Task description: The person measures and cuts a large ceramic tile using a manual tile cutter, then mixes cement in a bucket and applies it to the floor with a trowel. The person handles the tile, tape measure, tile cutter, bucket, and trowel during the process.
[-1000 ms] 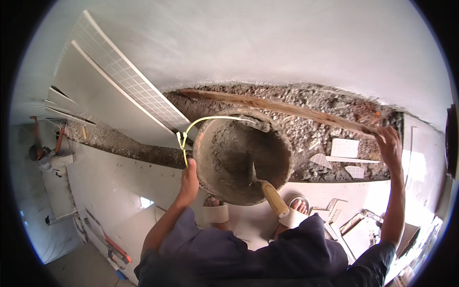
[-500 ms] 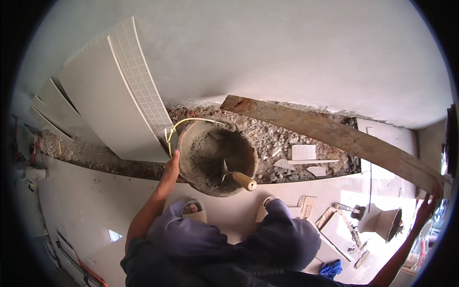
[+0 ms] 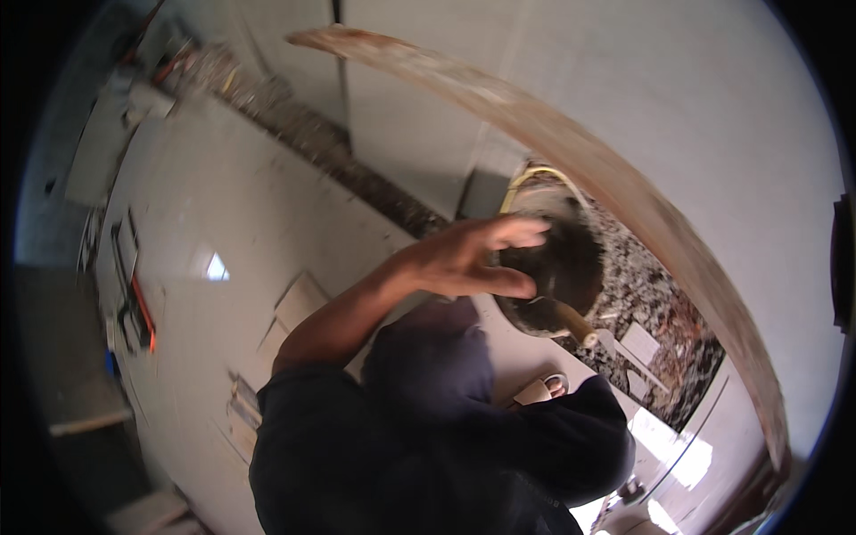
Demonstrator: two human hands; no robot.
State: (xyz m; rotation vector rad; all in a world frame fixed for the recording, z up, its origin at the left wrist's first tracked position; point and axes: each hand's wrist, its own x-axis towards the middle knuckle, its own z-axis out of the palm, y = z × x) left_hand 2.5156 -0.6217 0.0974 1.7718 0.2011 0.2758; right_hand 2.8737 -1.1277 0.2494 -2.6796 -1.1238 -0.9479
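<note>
A long wooden plank (image 3: 571, 129) slants across the view in front of the wall, raised above the bucket. At its lower right end is my right hand (image 3: 765, 481), dim and partly cut off, closed on the plank. My left hand (image 3: 481, 259) reaches over the near left side of the bucket (image 3: 548, 192), thumb and fingers apart, with nothing in it. Dark mortar coats the bucket's inside, and a yellow handle curves along its far rim. A trowel (image 3: 572, 323) rests in the bucket, its wooden grip poking out over the near rim; its blade is mostly hidden.
Rough gravel (image 3: 642, 276) runs along the wall, with cut tile pieces (image 3: 638, 343) on it. Large tile slabs (image 3: 406, 107) lean against the wall beyond the bucket. On the pale floor (image 3: 205, 178) to the left lies a long black and orange tool (image 3: 138, 308).
My left hand has let go of the bucket's edge and opened above it. The plank's far end has swung up and left. My view has turned, shifting the bucket to the right.
</note>
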